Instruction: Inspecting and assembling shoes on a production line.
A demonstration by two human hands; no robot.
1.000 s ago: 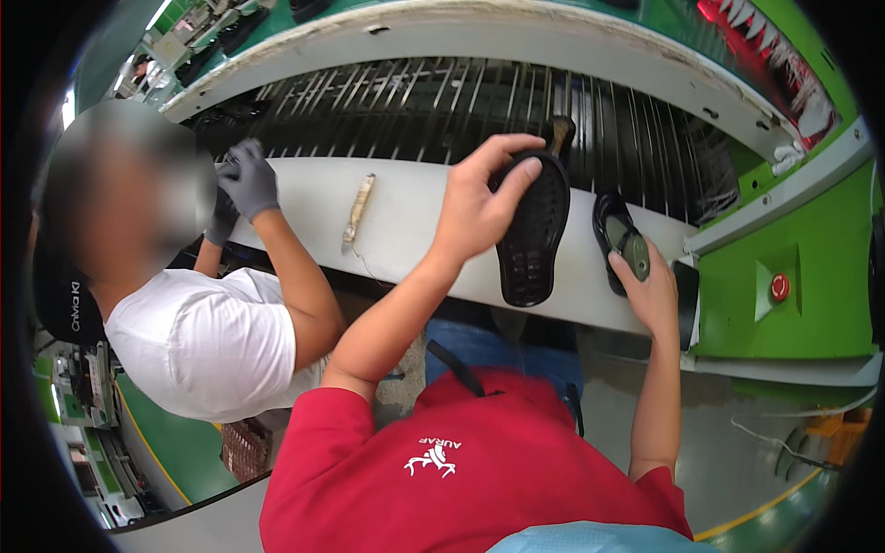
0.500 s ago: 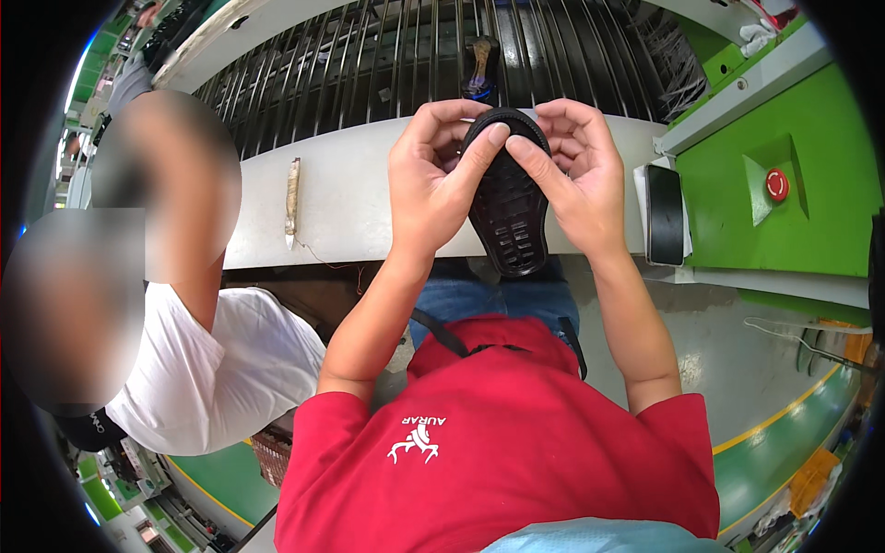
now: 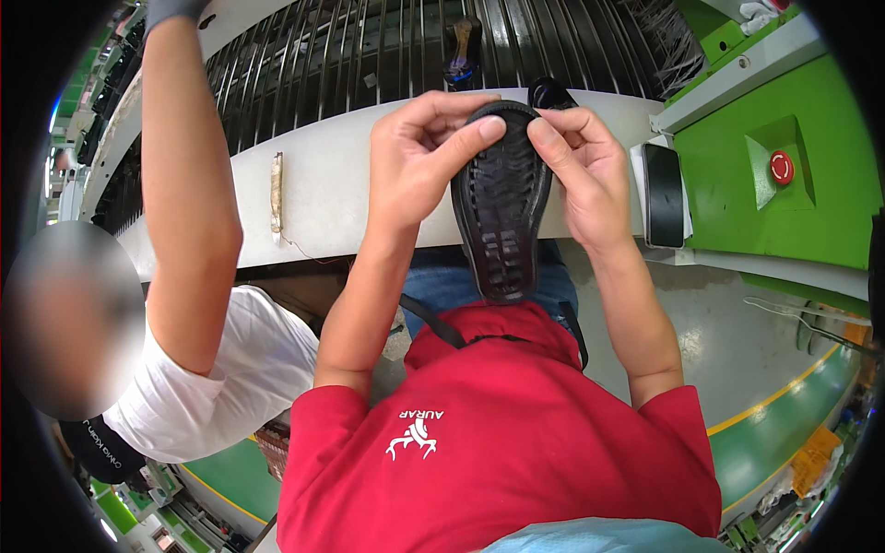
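Note:
A black shoe sole (image 3: 503, 207) is held up in front of me, its ridged tread side facing up and its heel end pointing toward my body. My left hand (image 3: 426, 157) grips the left edge of the toe end, with the thumb on the tread and fingers bent behind. On the other edge of the toe, my right hand (image 3: 583, 170) pinches the rim between thumb and fingers. Whether an upper is attached underneath is hidden.
A white ledge (image 3: 323, 189) runs along a roller conveyor (image 3: 369, 64), which carries a shoe with a brown inside (image 3: 462, 51) and a black item (image 3: 550, 93). A knife with a wrapped handle (image 3: 277, 195) lies left. Right are a phone-like black slab (image 3: 664, 195) and red button (image 3: 782, 168). A co-worker's arm (image 3: 189, 166) reaches over the conveyor.
The sole has tilted, its heel end coming closer to my body and more tread showing. My right thumb has shifted to the rim. The co-worker's arm has stretched out far left.

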